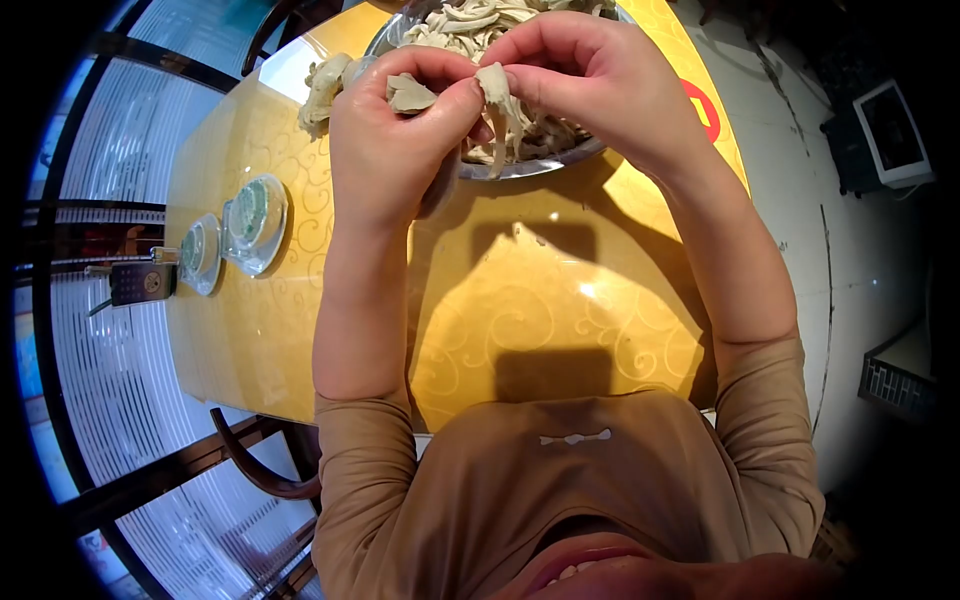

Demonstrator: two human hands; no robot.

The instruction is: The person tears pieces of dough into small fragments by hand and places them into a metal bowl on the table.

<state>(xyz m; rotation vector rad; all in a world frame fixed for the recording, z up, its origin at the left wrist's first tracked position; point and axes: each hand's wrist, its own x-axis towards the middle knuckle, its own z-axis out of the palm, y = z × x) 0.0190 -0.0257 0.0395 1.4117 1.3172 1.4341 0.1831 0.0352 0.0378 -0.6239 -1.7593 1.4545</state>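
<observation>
My left hand [395, 150] and my right hand [610, 90] meet over a metal bowl [550, 166] at the far end of the table. Thumbs and fingertips of both pinch a pale, limp mushroom strip [496, 100], which hangs down between them. Another whitish mushroom piece [408, 94] shows in the curl of my left hand. Heaped in the bowl are many torn mushroom strips [465, 28], partly hidden by my hands. A larger mushroom clump [323, 92] lies left of the bowl, beside my left hand.
The yellow patterned table [540, 320] carries two wrapped stacks of dishes, a nearer stack [256, 218] and a farther stack [200, 252], on the left. A small dark box [140, 283] stands by the window. A wooden chair [260, 465] is at the lower left.
</observation>
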